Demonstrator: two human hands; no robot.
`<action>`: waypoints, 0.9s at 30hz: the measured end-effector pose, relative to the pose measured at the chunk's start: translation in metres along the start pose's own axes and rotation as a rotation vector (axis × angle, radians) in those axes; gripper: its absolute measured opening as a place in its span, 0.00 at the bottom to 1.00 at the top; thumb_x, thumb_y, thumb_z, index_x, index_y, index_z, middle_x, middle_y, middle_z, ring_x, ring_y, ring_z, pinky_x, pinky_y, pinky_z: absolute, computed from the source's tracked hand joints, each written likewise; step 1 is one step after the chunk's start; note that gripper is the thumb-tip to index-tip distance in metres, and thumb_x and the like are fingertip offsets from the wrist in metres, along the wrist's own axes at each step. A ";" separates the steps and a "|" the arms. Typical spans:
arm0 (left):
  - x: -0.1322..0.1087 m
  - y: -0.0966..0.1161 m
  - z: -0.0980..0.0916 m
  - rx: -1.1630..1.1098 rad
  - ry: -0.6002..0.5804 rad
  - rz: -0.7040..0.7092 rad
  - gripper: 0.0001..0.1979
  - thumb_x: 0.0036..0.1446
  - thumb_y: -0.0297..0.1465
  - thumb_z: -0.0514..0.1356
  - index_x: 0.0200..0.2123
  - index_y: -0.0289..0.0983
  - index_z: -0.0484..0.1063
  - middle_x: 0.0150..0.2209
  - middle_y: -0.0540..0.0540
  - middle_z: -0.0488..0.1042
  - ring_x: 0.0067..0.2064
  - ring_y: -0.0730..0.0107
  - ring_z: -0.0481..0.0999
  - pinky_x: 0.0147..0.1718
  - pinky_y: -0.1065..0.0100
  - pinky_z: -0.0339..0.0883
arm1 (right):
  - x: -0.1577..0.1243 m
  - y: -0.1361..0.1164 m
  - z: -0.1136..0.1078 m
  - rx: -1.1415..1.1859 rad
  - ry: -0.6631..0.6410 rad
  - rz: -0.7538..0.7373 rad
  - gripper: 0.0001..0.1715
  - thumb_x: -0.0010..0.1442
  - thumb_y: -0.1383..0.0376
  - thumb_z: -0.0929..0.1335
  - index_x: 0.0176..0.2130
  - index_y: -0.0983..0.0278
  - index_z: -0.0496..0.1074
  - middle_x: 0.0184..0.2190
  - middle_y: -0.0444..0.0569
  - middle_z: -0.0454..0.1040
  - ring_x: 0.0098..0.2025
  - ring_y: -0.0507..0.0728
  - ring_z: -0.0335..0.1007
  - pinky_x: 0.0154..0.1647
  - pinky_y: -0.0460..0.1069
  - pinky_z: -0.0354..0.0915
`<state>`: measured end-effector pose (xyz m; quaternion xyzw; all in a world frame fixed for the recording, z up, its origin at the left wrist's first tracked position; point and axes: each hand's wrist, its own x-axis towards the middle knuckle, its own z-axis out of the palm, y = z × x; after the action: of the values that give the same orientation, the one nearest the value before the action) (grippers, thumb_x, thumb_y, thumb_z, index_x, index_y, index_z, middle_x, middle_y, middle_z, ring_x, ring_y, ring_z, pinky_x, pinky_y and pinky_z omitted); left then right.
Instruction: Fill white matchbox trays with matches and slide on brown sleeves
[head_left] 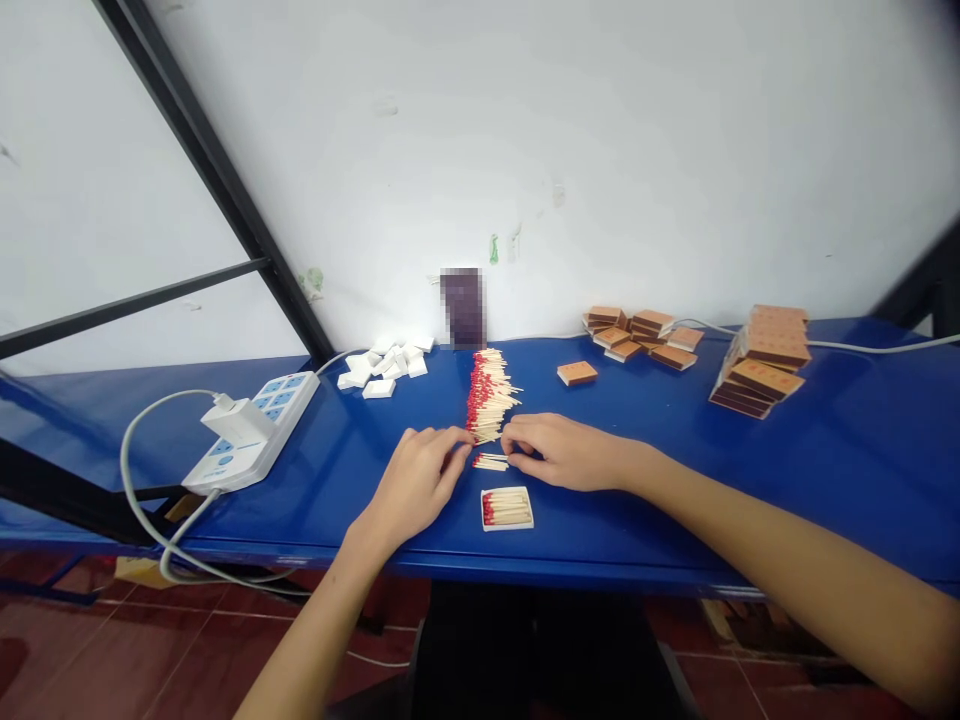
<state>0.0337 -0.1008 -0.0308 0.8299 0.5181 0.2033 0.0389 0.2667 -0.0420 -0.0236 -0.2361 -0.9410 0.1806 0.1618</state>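
Several loose matches (490, 461) lying on blue table (592, 525) between match pile (491, 395) and match-filled white tray (510, 527). Left hand (421, 475) resting beside red heads, right hand (559, 450) beside pale stick ends; whether either is gripping any, cannot tell.

Two hands (420, 475) (561, 452), one power strip (281, 405), one filled tray (508, 527) by the tabletop's (637, 535) front edge, one lone matchbox (577, 373), two matchbox clusters (652, 325) (772, 345); loose matches (490, 400) and white trays (379, 388) overlap beyond counting.

Piled red-tipped matches (492, 398), heads leftward
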 end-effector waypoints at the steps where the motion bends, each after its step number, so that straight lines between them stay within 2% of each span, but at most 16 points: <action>1: -0.004 0.002 0.000 -0.002 -0.014 -0.010 0.13 0.71 0.36 0.48 0.48 0.41 0.71 0.36 0.49 0.76 0.39 0.63 0.74 0.43 0.61 0.60 | 0.000 -0.001 0.000 0.000 0.002 0.005 0.05 0.66 0.67 0.64 0.37 0.64 0.68 0.33 0.46 0.70 0.33 0.53 0.63 0.35 0.47 0.56; 3: -0.010 0.004 0.000 -0.020 -0.043 -0.018 0.14 0.71 0.36 0.48 0.51 0.42 0.70 0.35 0.50 0.75 0.38 0.64 0.74 0.43 0.62 0.60 | 0.001 -0.002 0.000 -0.003 0.002 0.020 0.07 0.66 0.63 0.65 0.37 0.64 0.69 0.33 0.46 0.70 0.33 0.53 0.63 0.34 0.47 0.55; 8: -0.010 0.003 0.003 -0.034 -0.094 -0.016 0.17 0.71 0.38 0.47 0.57 0.44 0.69 0.40 0.47 0.72 0.41 0.64 0.72 0.41 0.64 0.61 | 0.003 -0.001 0.006 -0.030 0.004 0.055 0.11 0.64 0.57 0.68 0.38 0.63 0.71 0.33 0.45 0.71 0.32 0.52 0.62 0.33 0.47 0.54; 14: -0.008 0.001 0.004 -0.065 -0.089 -0.047 0.16 0.70 0.39 0.50 0.50 0.43 0.74 0.39 0.47 0.70 0.39 0.66 0.71 0.40 0.66 0.63 | 0.006 -0.006 0.011 -0.071 0.033 0.041 0.09 0.66 0.61 0.67 0.39 0.63 0.74 0.33 0.45 0.72 0.33 0.52 0.65 0.34 0.47 0.55; 22: -0.002 0.008 -0.009 -0.107 -0.168 -0.035 0.10 0.69 0.36 0.51 0.42 0.40 0.70 0.37 0.50 0.71 0.38 0.66 0.71 0.36 0.66 0.61 | 0.006 -0.007 0.012 -0.086 0.027 0.053 0.10 0.66 0.63 0.67 0.42 0.63 0.77 0.34 0.47 0.72 0.34 0.53 0.67 0.34 0.47 0.57; 27: 0.001 0.008 -0.011 -0.040 -0.204 0.003 0.09 0.69 0.36 0.51 0.40 0.40 0.68 0.39 0.50 0.71 0.41 0.64 0.71 0.40 0.63 0.60 | 0.006 -0.009 0.013 -0.062 0.042 0.046 0.08 0.65 0.65 0.67 0.40 0.63 0.77 0.32 0.46 0.72 0.32 0.52 0.66 0.33 0.47 0.57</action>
<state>0.0367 -0.1047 -0.0180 0.8461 0.5061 0.1283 0.1078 0.2533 -0.0497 -0.0301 -0.2661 -0.9369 0.1500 0.1699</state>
